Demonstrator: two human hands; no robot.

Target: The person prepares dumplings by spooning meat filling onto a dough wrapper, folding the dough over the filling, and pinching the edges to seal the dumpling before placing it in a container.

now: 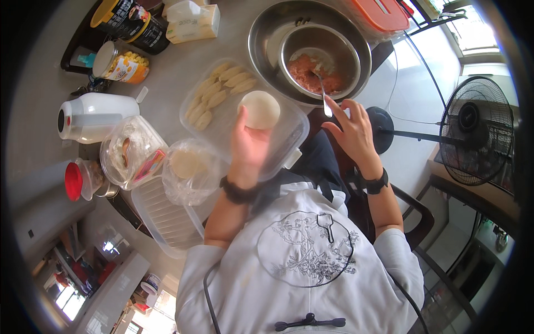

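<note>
A round dumpling wrapper (261,110) lies on the fingers of my left hand (249,144), with my thumb at its left edge. Below it is a clear plastic tray (288,140) that holds several folded dumplings (217,92) in rows. My right hand (354,133) is beside the handle of a metal spoon (323,94), fingers spread; whether a fingertip touches the handle I cannot tell. The spoon's bowl is sunk in pink minced filling (306,71). That filling sits in a steel bowl (353,52), which stands inside a larger steel basin (260,41).
Left of the tray, a plastic bag (210,183) holds more round wrappers (187,163), beside a tub of white flour (131,142). An empty ridged tray (167,208) is nearer me. A white jug (100,117) and tissue pack (196,27) stand farther off. A fan (475,129) is at right.
</note>
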